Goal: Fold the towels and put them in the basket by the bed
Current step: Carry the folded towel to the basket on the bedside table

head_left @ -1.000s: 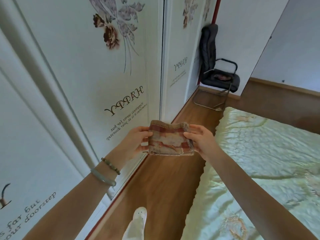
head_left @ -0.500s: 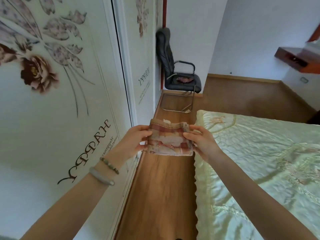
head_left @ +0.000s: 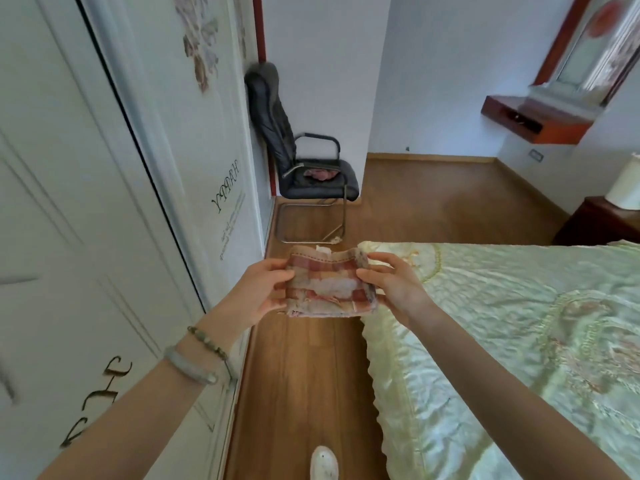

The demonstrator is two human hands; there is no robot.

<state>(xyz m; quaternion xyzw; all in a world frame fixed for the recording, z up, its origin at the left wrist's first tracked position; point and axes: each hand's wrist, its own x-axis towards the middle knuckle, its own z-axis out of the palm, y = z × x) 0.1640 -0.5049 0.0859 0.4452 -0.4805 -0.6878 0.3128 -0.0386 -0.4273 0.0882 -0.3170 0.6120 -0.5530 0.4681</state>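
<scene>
Folded towel is gripped at both short ends, long axis spanning left hand to right hand, left of bed; basket unseen.

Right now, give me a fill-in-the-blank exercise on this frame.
The left hand and right hand grip the folded towel; bracelets circle the ____ wrist.
The bed lies on the person's ____ side.
The shoe on the floor is ____.
Missing: left; right; white.
</scene>
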